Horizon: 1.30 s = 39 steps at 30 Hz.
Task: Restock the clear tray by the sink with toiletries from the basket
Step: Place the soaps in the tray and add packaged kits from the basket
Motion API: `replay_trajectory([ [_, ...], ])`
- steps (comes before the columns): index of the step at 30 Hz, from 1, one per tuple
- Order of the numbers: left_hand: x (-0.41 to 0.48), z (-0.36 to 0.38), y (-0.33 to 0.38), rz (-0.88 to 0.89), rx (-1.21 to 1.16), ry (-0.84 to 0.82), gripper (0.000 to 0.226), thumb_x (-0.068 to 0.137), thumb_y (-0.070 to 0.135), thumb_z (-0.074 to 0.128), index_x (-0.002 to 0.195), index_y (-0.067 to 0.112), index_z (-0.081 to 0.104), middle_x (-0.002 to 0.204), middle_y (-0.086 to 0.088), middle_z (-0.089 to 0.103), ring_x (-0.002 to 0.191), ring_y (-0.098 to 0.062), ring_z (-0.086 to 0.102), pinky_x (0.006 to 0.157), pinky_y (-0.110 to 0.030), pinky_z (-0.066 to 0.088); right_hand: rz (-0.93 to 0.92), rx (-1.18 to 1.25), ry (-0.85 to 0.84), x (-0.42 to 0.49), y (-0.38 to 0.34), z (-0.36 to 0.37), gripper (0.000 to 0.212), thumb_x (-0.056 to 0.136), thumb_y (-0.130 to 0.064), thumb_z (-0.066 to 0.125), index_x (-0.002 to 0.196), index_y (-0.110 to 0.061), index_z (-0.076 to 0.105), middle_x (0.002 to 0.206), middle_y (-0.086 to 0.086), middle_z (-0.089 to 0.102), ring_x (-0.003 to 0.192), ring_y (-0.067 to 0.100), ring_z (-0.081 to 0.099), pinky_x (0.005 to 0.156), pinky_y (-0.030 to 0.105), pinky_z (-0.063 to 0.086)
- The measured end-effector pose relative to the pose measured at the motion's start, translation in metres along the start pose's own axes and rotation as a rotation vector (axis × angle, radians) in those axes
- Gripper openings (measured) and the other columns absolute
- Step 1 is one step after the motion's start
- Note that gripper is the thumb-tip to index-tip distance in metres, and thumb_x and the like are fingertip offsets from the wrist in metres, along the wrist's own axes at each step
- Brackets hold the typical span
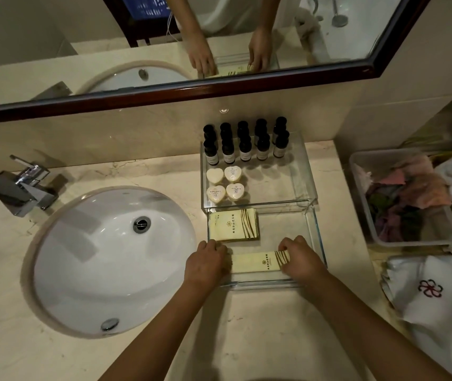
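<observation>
While the long cream packet (255, 262) is lying flat in the front section of the clear tray (320, 243) just right of the sink (104, 259), the left hand (205, 261) and right hand (300, 257) are gripping its two ends with curled fingers.

Clear tray (311, 188) against the counter's back edge: dark bottles (245, 149) upright along its back, four heart soaps (223, 184) (two by two) before them, a square yellow packet (233, 225) flat in its lower front, a long packet (255, 261) crosswise nearest. Basket (363, 204) at the right edge.
</observation>
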<state>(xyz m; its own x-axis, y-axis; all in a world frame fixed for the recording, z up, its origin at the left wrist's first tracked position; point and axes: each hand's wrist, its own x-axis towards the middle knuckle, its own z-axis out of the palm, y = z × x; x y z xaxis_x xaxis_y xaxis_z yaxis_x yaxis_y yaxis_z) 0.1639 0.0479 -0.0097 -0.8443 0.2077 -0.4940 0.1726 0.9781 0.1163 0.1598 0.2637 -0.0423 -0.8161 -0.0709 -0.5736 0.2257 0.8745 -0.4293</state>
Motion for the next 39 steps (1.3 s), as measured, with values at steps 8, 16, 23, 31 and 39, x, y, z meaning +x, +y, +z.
replay_trajectory([
  [8, -0.002, -0.004, 0.001, 0.019, 0.013, -0.014, 0.045, 0.092, 0.03, 0.052, 0.134, 0.018, 0.042, 0.134, -0.004, 0.044, 0.121, -0.02, 0.041, 0.088, -0.031, 0.046, -0.024, -0.025, 0.018, -0.002, -0.001, 0.002, 0.035, 0.083, -0.012, 0.065, 0.116, -0.017, 0.055, 0.118, 0.007, 0.044, 0.105, 0.022, 0.056, 0.083, 0.022, 0.048],
  [16, -0.002, 0.002, 0.001, 0.04, 0.092, 0.064, 0.046, 0.093, 0.028, 0.052, 0.135, 0.015, 0.039, 0.133, -0.004, 0.045, 0.118, -0.02, 0.043, 0.084, -0.029, 0.046, 0.026, 0.065, 0.129, -0.001, -0.003, 0.009, 0.041, 0.082, -0.008, 0.066, 0.118, -0.017, 0.051, 0.117, 0.007, 0.045, 0.103, 0.021, 0.056, 0.081, 0.024, 0.05],
  [23, -0.001, 0.007, 0.002, 0.071, 0.182, 0.152, 0.036, 0.093, 0.023, 0.051, 0.127, 0.014, 0.043, 0.127, -0.004, 0.053, 0.112, -0.021, 0.048, 0.08, -0.029, 0.046, -0.002, 0.1, 0.218, 0.011, -0.007, 0.009, 0.036, 0.082, -0.008, 0.065, 0.116, -0.013, 0.055, 0.116, 0.01, 0.047, 0.103, 0.024, 0.056, 0.085, 0.03, 0.052],
  [31, 0.002, 0.011, 0.002, 0.168, 0.263, 0.275, 0.04, 0.033, 0.019, 0.092, 0.063, 0.015, 0.066, 0.058, 0.0, 0.061, 0.051, -0.017, 0.057, 0.036, -0.021, 0.039, -0.026, 0.112, 0.215, 0.01, -0.005, 0.011, 0.045, 0.08, -0.009, 0.067, 0.123, -0.01, 0.055, 0.12, 0.012, 0.048, 0.11, 0.027, 0.053, 0.093, 0.035, 0.048],
  [39, 0.0, 0.021, 0.007, 0.137, 0.217, 0.265, 0.04, 0.034, 0.022, 0.093, 0.063, 0.015, 0.066, 0.06, 0.0, 0.063, 0.054, -0.017, 0.058, 0.037, -0.021, 0.041, -0.219, -0.169, 0.211, 0.003, -0.008, 0.009, 0.041, 0.088, -0.02, 0.06, 0.128, -0.014, 0.05, 0.124, 0.009, 0.048, 0.115, 0.023, 0.045, 0.096, 0.03, 0.044],
])
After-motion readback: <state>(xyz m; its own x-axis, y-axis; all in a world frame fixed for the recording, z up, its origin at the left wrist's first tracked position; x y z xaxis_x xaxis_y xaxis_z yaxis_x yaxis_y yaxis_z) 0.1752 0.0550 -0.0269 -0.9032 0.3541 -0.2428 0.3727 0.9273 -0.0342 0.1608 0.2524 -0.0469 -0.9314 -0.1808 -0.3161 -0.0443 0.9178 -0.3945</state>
